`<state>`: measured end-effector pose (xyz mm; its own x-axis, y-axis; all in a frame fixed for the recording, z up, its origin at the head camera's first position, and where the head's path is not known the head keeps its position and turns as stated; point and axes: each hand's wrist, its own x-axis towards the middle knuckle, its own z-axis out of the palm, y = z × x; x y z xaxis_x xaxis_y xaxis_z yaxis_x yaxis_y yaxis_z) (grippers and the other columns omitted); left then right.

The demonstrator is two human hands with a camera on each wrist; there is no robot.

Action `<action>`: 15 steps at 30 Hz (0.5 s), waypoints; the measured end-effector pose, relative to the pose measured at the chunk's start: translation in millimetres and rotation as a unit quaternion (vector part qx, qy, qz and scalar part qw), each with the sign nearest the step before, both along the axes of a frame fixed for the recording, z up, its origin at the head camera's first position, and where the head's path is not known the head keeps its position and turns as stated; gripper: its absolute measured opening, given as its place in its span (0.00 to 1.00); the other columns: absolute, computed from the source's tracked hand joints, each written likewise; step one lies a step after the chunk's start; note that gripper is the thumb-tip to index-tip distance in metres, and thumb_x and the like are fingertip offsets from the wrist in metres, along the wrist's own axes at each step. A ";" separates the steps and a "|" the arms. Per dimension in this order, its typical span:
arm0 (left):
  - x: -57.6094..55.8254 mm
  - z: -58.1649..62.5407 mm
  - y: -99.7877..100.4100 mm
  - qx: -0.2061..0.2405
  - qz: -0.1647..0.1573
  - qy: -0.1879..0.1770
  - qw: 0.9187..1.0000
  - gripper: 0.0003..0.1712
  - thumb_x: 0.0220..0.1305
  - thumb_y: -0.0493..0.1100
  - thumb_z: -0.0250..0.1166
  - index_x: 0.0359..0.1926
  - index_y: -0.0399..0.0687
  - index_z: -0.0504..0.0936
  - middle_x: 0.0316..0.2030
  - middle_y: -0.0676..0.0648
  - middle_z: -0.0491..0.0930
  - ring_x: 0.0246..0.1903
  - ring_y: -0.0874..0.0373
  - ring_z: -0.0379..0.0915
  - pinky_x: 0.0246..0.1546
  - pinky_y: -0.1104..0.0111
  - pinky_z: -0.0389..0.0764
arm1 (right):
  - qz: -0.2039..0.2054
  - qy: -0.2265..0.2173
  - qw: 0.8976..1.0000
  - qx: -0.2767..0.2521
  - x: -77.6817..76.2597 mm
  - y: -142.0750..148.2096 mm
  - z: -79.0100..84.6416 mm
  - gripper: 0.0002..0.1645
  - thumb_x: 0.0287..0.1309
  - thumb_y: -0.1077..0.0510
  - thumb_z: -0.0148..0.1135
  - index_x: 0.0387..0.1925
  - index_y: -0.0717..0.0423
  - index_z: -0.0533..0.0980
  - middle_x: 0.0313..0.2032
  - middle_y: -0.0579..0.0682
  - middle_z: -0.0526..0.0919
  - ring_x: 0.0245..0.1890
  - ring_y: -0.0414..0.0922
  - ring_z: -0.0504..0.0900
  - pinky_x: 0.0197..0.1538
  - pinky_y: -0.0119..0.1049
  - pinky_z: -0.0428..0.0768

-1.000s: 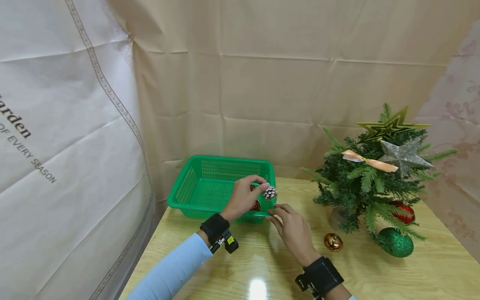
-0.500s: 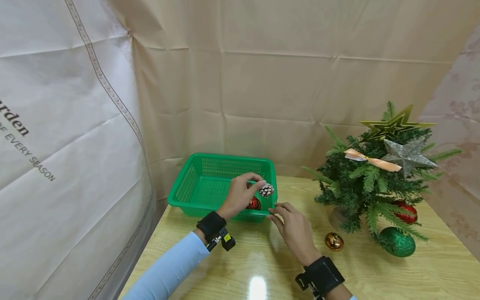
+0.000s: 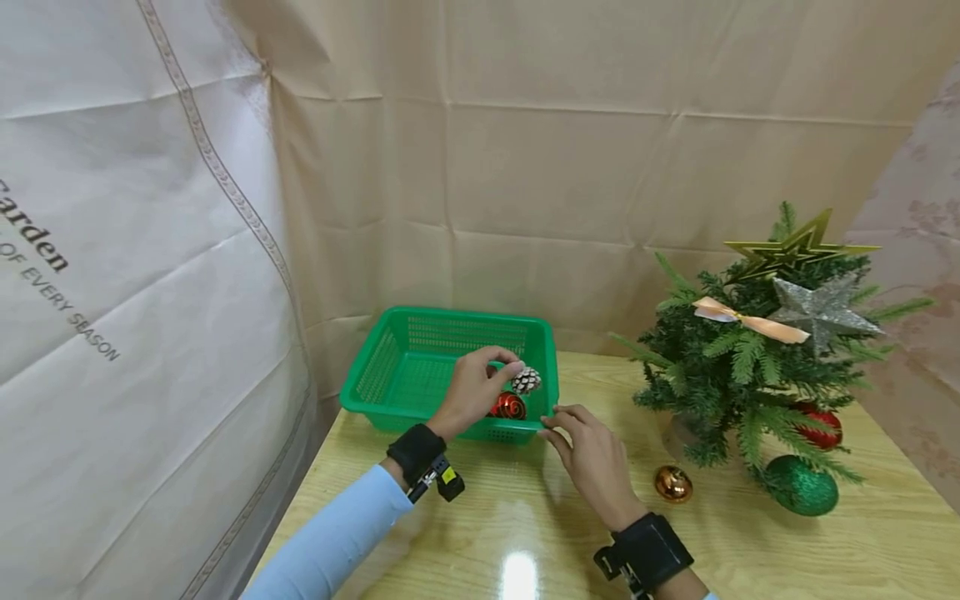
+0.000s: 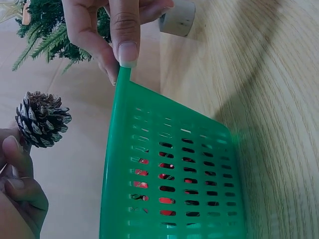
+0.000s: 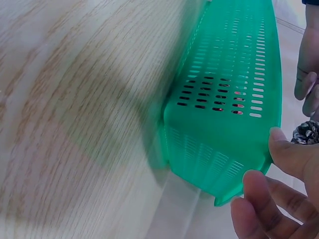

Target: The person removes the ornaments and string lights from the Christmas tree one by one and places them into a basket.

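My left hand [image 3: 474, 387] pinches a pine cone [image 3: 526, 381] with white-tipped scales, held above the right part of a green plastic basket [image 3: 420, 417]. Under it, inside the basket, lies a shiny red Christmas ball [image 3: 508, 407] with a swirl pattern, partly hidden by the hand. At the basket's near right corner, my right hand [image 3: 596, 462] grips the rim between thumb and fingers. From the left wrist, the pine cone [image 4: 44, 120] appears level with the rim and apart from it. Red shows through the slots in the basket wall [image 4: 174, 169].
A small Christmas tree [image 3: 738, 375] stands on the right with a gold star [image 3: 798, 247], a silver star [image 3: 823, 312] and a peach bow [image 3: 752, 322]. A copper ball [image 3: 672, 483] lies on the wooden table [image 3: 465, 533]. Green [image 3: 801, 485] and red [image 3: 820, 427] balls are by the tree.
My left hand has shifted slightly left with the pine cone, and more of the red ball shows beneath it. The right hand keeps its hold on the basket rim.
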<state>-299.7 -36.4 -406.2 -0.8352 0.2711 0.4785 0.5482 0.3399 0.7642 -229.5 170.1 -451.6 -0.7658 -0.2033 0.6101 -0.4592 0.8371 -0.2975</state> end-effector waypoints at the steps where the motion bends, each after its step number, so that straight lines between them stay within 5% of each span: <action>1: 0.0 0.2 -0.1 -0.001 0.002 -0.002 1.000 0.09 0.76 0.46 0.64 0.49 0.50 0.86 0.40 0.52 0.84 0.16 0.60 0.62 0.21 0.70 0.63 | 0.000 -0.001 1.000 0.001 0.1 0.2 0.3 0.10 0.57 0.53 0.77 0.41 0.47 0.89 0.46 0.50 0.87 0.31 0.45 0.86 0.27 0.39 0.82; 15: 2.7 -2.6 -6.9 0.009 -0.005 0.004 1.000 0.10 0.76 0.45 0.63 0.50 0.47 0.86 0.39 0.51 0.83 0.14 0.60 0.59 0.18 0.70 0.63 | 0.001 -0.007 1.000 0.003 1.0 0.3 0.9 0.10 0.58 0.52 0.76 0.42 0.48 0.89 0.46 0.51 0.87 0.30 0.46 0.86 0.27 0.39 0.82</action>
